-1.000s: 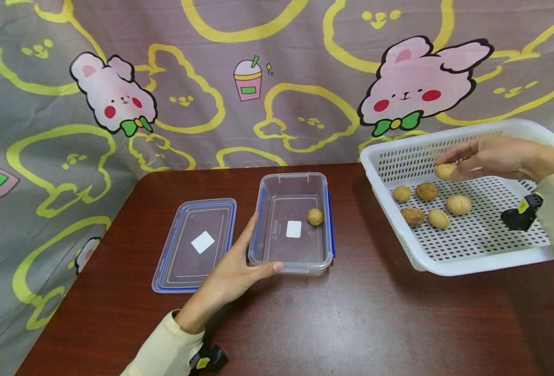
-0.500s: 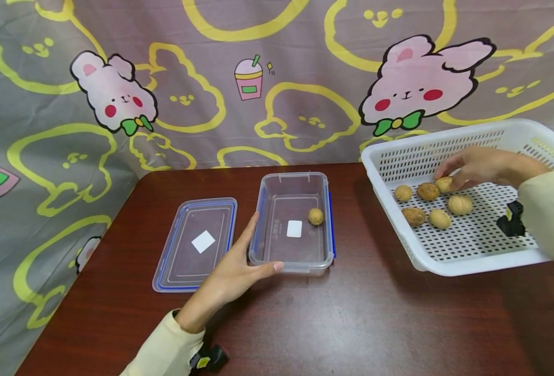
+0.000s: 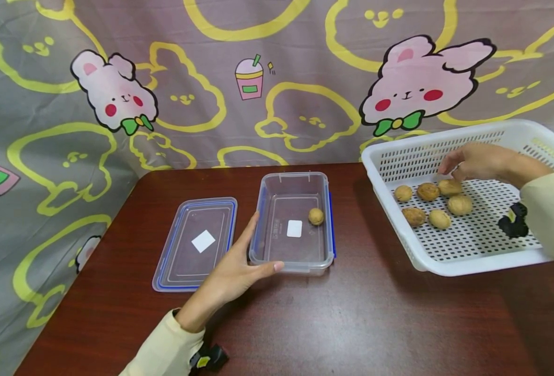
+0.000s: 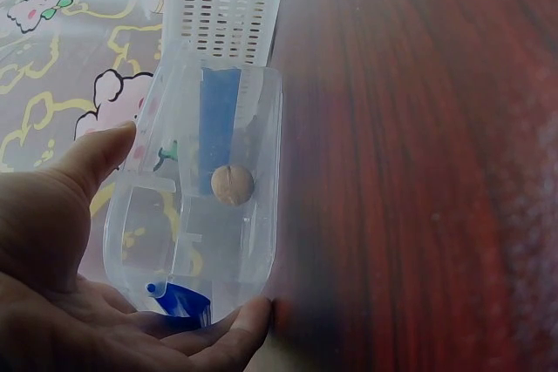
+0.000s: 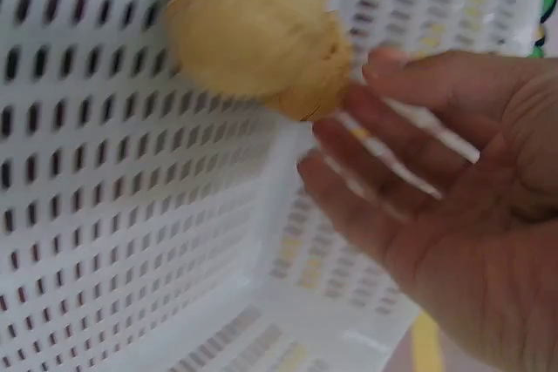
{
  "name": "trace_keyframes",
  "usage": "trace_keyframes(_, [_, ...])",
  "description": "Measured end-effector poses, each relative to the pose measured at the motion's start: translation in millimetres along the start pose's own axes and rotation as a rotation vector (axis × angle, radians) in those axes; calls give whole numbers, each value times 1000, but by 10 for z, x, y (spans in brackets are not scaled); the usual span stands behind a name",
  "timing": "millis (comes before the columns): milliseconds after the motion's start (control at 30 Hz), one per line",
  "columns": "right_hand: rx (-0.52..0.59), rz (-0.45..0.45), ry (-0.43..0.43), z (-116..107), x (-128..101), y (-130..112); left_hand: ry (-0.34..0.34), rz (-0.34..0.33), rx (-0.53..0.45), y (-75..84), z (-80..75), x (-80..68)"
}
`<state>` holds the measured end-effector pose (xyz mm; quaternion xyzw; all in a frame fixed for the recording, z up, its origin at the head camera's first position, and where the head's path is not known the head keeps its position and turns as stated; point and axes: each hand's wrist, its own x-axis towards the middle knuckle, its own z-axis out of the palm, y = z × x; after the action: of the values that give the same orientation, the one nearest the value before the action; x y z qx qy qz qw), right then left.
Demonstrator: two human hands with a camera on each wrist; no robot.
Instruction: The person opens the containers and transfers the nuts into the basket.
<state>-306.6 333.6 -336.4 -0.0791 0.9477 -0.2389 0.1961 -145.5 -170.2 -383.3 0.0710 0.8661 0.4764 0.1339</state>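
My left hand (image 3: 237, 269) holds the near left corner of a clear plastic container (image 3: 266, 256), its thumb at the front rim and fingers along the left side. Inside the container lies one walnut (image 3: 315, 216), also visible in the left wrist view, where the same hand (image 4: 131, 294) spans the container's end. In the white basket (image 3: 439, 267), my right hand (image 3: 486, 162) hovers just above a walnut (image 3: 450, 187). The right wrist view shows this hand (image 5: 462, 189) with spread fingers and nothing between them, beside walnuts (image 5: 248, 23).
A clear lid (image 3: 194, 271) with a blue seal lies on the dark wooden table (image 3: 361, 318), left of the container. Several other walnuts (image 3: 439, 219) sit in the basket's left half. A patterned curtain (image 3: 300, 68) hangs behind the table.
My right hand lowered a walnut into the basket among the others, let it go and lifted slightly off it. My left hand and the container stayed put.
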Motion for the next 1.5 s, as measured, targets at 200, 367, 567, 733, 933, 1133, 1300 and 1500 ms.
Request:
trace_keyframes(200, [-9,-11,72,-19,-68,-343,0,2,-9,-1,0,0])
trace_keyframes(367, [-10,-35,101,12,-125,-730,1,-6,-1,1,-4,-5])
trace_keyframes(567, [-25,-111,154,70,-197,-1128,0,-1,6,-2,-3,-4])
trace_keyframes(733, [-26,-188,197,150,-250,-1423,-3,8,-2,-6,1,6])
trace_keyframes(933, [21,-220,148,286,-278,-1778,3,4,6,-10,-1,5])
trace_keyframes(1133, [145,-246,40,441,-257,-2073,2,1,1,-12,-2,3])
trace_keyframes(1300, [253,-287,-60,587,-192,-2269,2,9,-6,-11,-3,3])
trace_keyframes(1500, [285,-267,-159,796,-81,-2439,-2,2,-4,-6,-4,-3])
